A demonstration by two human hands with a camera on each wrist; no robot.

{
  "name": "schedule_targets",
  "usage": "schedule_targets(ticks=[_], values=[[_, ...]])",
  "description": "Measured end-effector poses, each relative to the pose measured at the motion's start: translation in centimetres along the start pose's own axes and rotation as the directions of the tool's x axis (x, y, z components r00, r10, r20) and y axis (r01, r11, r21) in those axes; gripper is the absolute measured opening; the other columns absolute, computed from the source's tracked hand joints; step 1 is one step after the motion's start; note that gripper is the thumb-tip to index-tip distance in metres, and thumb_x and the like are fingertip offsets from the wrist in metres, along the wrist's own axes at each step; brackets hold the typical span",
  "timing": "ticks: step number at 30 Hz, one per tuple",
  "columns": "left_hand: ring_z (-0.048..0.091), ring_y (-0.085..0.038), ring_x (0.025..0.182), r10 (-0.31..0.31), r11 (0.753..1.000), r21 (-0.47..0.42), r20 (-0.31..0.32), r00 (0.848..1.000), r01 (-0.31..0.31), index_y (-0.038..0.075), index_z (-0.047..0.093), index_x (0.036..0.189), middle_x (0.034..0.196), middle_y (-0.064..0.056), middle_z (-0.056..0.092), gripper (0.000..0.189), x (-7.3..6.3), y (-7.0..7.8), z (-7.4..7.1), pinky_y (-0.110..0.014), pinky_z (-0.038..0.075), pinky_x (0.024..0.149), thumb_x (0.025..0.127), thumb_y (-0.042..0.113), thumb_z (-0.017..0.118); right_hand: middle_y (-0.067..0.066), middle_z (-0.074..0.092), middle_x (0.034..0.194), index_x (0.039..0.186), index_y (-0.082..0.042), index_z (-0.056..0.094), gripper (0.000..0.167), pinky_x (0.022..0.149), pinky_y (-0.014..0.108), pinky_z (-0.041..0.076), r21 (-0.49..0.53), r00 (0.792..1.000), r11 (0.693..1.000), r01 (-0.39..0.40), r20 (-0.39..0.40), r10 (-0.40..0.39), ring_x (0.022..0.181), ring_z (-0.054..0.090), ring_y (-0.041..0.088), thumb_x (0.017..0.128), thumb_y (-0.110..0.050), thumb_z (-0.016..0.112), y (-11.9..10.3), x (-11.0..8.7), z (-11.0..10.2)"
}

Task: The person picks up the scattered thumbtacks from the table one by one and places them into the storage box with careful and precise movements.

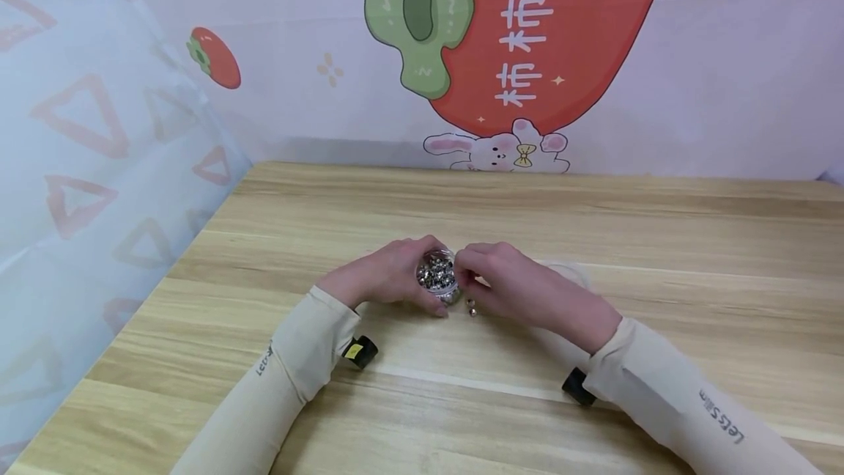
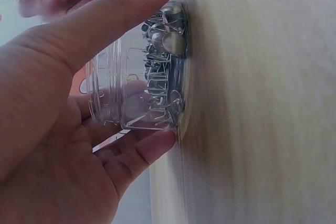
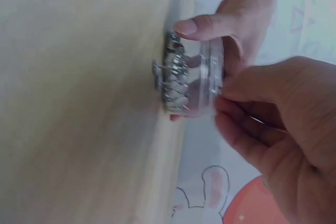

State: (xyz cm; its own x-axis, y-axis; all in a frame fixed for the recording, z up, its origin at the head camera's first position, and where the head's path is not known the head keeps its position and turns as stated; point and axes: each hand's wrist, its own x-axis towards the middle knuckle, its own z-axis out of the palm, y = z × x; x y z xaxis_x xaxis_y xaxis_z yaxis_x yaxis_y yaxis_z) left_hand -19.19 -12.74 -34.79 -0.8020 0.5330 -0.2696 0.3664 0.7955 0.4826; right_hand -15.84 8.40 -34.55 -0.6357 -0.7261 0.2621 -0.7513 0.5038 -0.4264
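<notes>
A clear plastic jar [image 1: 439,278] with silver thumbtacks [image 2: 160,72] in its lower part stands on the wooden table. My left hand [image 1: 395,271] grips it round the side, thumb on the near side and fingers on the far side. At the jar's mouth is my right hand [image 3: 286,124], thumb and forefinger drawn together right by the rim; I cannot tell whether a tack is between them. Two loose thumbtacks [image 1: 471,307] lie on the table just right of the jar, below the right hand in the head view.
A clear round lid [image 1: 570,272] lies on the table [image 1: 422,402], partly hidden behind the right forearm. Black wrist cameras [image 1: 360,352] sit under both sleeves. A printed cloth [image 1: 297,101] hangs along the table's far edge, with another cloth on the left.
</notes>
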Motion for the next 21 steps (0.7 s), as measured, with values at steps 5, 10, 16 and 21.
schedule_targets(ticks=[5, 10, 16, 21], values=[[0.056, -0.016, 0.105, 0.012, 1.0, 0.006, -0.003, 1.0, -0.012, 0.019, 0.048, 0.132, 0.122, -0.002, 0.06, 0.08, 0.0, -0.1, 0.1, -0.033, 0.047, 0.095, 0.066, 0.042, 0.088, -0.003, 0.06, 0.085, 0.088, -0.011, 0.062, 0.014, 0.071, 0.021, 0.052, -0.04, 0.995, 0.999, 0.012, -0.1, -0.016, 0.078, 0.055, 0.008, 0.085, 0.0, 0.07, -0.3, 0.1, 0.6], [0.057, -0.017, 0.111, 0.028, 0.999, 0.019, -0.011, 1.0, -0.028, 0.018, 0.047, 0.133, 0.125, -0.004, 0.061, 0.083, 0.1, -0.1, 0.1, -0.035, 0.047, 0.098, 0.066, 0.042, 0.088, 0.005, 0.063, 0.112, 0.112, -0.011, 0.062, 0.029, 0.092, 0.033, 0.053, -0.066, 0.986, 0.998, 0.005, -0.169, -0.016, 0.103, 0.06, 0.017, 0.085, -0.007, 0.073, -0.2, 0.2, 1.1], [0.057, -0.02, 0.117, 0.037, 0.999, 0.03, -0.011, 0.999, -0.037, 0.014, 0.045, 0.138, 0.127, -0.005, 0.061, 0.087, 0.2, -0.1, 0.1, -0.038, 0.045, 0.104, 0.066, 0.043, 0.087, 0.005, 0.005, 0.165, 0.156, -0.027, 0.019, 0.105, 0.114, 0.071, 0.009, -0.116, 0.991, 0.99, -0.081, -0.117, 0.067, 0.15, 0.002, 0.042, 0.074, -0.04, 0.083, -0.2, 0.1, 1.0], [0.055, -0.02, 0.12, 0.037, 0.999, 0.028, -0.004, 0.999, -0.037, 0.015, 0.039, 0.144, 0.131, -0.007, 0.059, 0.093, 0.1, -0.1, 0.1, -0.038, 0.043, 0.107, 0.068, 0.038, 0.086, 0.001, -0.002, 0.166, 0.156, -0.03, 0.014, 0.113, 0.114, 0.072, 0.002, -0.144, 0.995, 0.987, -0.077, -0.08, 0.066, 0.151, -0.008, 0.038, 0.069, -0.05, 0.084, -0.5, 0.0, 0.8]])
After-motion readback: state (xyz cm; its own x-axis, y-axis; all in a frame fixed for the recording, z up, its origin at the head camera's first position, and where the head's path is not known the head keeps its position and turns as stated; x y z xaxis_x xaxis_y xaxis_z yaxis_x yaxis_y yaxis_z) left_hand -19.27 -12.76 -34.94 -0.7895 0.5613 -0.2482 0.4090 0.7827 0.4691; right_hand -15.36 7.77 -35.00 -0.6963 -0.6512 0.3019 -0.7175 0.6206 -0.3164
